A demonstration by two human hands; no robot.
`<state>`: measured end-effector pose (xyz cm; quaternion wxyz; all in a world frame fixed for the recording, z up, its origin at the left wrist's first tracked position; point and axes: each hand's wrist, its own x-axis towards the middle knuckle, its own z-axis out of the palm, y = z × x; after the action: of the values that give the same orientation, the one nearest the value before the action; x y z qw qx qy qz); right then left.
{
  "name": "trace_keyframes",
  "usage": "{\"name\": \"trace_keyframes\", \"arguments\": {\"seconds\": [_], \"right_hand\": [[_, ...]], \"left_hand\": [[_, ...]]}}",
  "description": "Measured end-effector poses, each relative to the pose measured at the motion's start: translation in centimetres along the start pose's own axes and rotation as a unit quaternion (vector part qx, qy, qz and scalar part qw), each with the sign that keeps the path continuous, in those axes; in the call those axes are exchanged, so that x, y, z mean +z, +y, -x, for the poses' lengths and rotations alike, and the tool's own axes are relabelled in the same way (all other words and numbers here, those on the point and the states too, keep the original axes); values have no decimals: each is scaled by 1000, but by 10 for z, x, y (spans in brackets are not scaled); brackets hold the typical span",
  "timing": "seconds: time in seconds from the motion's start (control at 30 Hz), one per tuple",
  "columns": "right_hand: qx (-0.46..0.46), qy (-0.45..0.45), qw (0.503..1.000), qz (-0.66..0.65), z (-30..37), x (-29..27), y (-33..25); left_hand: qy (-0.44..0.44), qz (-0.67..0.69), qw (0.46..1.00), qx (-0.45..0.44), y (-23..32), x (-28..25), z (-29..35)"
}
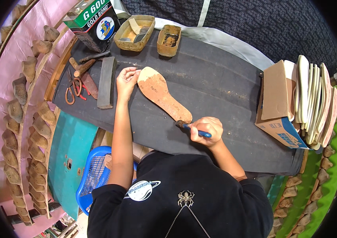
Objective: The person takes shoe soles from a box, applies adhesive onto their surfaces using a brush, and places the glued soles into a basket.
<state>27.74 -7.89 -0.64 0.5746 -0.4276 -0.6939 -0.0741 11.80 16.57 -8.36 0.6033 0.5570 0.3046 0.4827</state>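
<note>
A tan insole (160, 93) lies on the dark table, its wide toe end toward the far left and its heel toward me. Its surface is a patchy brown, paler at the toe and heel. At the toe's left edge, my left hand (125, 81) pinches the rim between thumb and fingers. My right hand (211, 131) is closed round the blue handle of a brush (204, 134). The brush's dark head touches the heel end of the insole.
Left of my left hand are a grey block (106, 83), a hammer (84, 68) and scissors (73, 87). Behind stand a metal can (93, 27) and two stained tubs (135, 43). A cardboard box (275, 97) with stacked soles (313, 99) stands right. A blue basket (93, 174) sits below left.
</note>
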Motion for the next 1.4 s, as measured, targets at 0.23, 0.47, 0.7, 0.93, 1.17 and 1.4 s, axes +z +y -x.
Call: {"name": "trace_keyframes", "arguments": {"seconds": [0.23,0.47,0.7,0.93,1.17,1.4], "right_hand": [[13,-21,1000,12,0,-11,-1],[161,156,970,-91,-3,-25,25],[163,178,958,-155,-63,3,94],[93,-5,991,93,-107,56,152],[154,-53,983,87,-114,72,176],[177,-86,978,67,-112,68,173]], "left_hand": [[-3,-9,1000,-2,0,0,0],[3,5,1000,1,2,-1,-3],[1,34,999,-6,-2,0,-3],[7,27,999,-17,1,-2,1],[7,67,997,-21,3,0,0],[29,89,994,-49,15,-1,3]]}}
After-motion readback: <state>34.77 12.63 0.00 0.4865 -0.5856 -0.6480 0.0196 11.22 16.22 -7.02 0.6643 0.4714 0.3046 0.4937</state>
